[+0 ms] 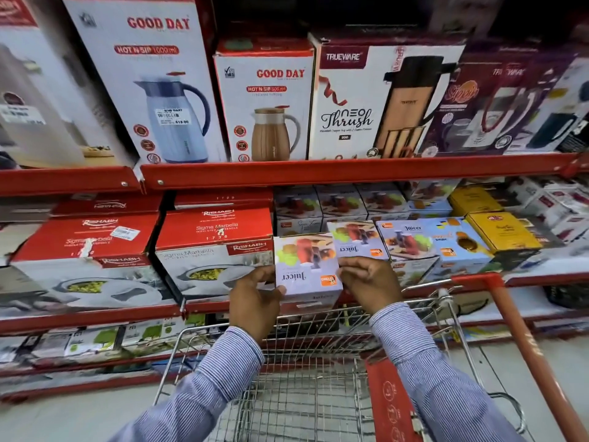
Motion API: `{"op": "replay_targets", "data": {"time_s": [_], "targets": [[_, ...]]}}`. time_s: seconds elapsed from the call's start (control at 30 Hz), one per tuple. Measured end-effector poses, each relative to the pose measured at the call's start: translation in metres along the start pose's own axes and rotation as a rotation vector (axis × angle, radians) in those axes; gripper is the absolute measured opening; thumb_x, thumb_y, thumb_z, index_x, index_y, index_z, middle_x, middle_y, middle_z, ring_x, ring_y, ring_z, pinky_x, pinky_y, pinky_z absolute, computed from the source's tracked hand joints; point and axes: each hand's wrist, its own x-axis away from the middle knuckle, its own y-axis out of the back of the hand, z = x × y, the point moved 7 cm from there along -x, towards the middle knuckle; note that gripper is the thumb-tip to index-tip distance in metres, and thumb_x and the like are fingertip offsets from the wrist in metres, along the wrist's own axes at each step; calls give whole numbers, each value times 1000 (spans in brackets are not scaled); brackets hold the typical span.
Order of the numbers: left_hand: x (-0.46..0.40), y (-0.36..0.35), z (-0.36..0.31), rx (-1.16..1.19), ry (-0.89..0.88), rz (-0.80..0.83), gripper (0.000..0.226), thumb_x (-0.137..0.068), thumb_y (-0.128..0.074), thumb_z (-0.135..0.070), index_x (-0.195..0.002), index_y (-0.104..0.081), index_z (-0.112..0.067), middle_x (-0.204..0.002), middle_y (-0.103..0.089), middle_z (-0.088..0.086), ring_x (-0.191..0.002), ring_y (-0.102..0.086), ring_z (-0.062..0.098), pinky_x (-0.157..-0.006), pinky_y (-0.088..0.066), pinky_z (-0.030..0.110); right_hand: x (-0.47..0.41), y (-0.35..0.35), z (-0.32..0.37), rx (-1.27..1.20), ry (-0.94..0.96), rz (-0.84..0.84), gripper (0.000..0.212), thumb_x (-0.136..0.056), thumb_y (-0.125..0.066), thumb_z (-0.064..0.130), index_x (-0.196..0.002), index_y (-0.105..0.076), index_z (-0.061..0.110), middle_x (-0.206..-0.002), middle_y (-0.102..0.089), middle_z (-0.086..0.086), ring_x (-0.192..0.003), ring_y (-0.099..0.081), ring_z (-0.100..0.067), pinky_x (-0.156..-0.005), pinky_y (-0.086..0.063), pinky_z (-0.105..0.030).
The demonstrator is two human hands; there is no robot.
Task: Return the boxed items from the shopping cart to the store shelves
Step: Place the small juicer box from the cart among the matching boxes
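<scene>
Both hands, left hand (pixel 255 303) and right hand (pixel 366 282), clasp the pale lilac cardboard juicer box (pixel 306 269) at the red middle shelf's front lip (pixel 414 290), above the wire shopping cart (pixel 318 362). Best slid straight back, squared to the neighbouring juicer box (pixel 358 240). The slot beside the red casserole box (pixel 216 250) looks snug, though blur hides its depth.

juicer box (pixel 306 266): lilac-white, red and green fruit print
sleeves (pixel 223 371): blue-white fine stripes
shelf edge (pixel 350 170): red
shopping cart (pixel 306 378): silver wire, red handle
casserole box (pixel 213 247): red top, grey-white front
</scene>
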Motion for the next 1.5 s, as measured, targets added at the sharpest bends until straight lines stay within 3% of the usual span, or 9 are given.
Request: {"op": "replay_targets", "data": {"time_s": [0.1,0.2,0.37,0.77,0.87,1.0,1.23,1.37,1.5], "targets": [[-4,-9,4,8,-16,-24,41,-84,-68,-4,-123,-65,-18,-119,-71,3,-85,-68,13,-66,-50,13,-12,0,-3,21,4,-18,22,-76,-74,17,-71,-70,39,-91,-79,-1,-88,-73,-17,-86,-59,-47],[-9,-14,6,29,19,-51,45,-86,-62,3,-128,-62,-16,-118,-70,2,-80,-59,-5,-79,-45,16,-18,-4,-3,21,-13,-11,22,-78,-73,12,-78,-71,34,-96,-79,-4,-91,-73,-17,-89,-58,-44],[-22,-24,20,68,70,-82,49,-87,-58,6,-128,-62,-21,-121,-70,5,-97,-68,21,-88,-52,28,-25,-13,-8,41,-19,-30,22,-78,-73,7,-96,-74,20,-101,-77,-8,-95,-71,-14,-93,-55,-34],[-37,-32,15,-37,-15,-108,39,-91,-57,-1,-128,-62,-11,-115,-73,8,-96,-70,24,-84,-48,21,-30,-25,1,224,96,-206,27,-82,-67,6,-109,-73,9,-97,-78,-10,-83,-72,-19,-91,-58,-36],[-41,-33,4,-166,-119,-110,31,-92,-53,-2,-118,-69,-10,-99,-77,11,-78,-72,23,-74,-52,23,-25,-34,21,534,261,-140,31,-87,-56,11,-114,-71,12,-96,-77,-12,-78,-70,-24,-81,-59,-33],[-49,-46,-7,-515,-316,33,24,-88,-57,-1,-104,-69,-14,-95,-76,10,-76,-72,23,-71,-60,32,-26,-56,27,982,339,52,34,-84,-51,14,-115,-65,15,-115,-66,-5,-115,-47,-29,-96,-48,-37],[-56,-35,-56,-876,-565,107,16,-90,-58,-15,-103,-67,-11,-98,-70,10,-89,-67,28,-71,-59,37,-42,-56,29,1131,366,161,46,-74,-63,23,-119,-58,14,-124,-56,-8,-126,-36,-31,-103,-41,-43],[-79,-36,-91,-1065,-772,154,40,-81,-62,-46,-113,-66,-21,-112,-68,3,-113,-48,26,-93,-43,41,-68,-53,37,1241,408,324,64,-68,-66,41,-125,-49,16,-130,-47,-8,-125,-34,-34,-107,-34,-48],[-109,-54,-86,-1305,-777,327,71,-65,-62,-72,-111,-64,-17,-115,-68,6,-118,-42,31,-100,-31,52,-96,-54,46,1297,454,446,98,-63,-73,56,-140,-31,11,-143,-42,-11,-132,-38,-34,-108,-34,-51]]}}
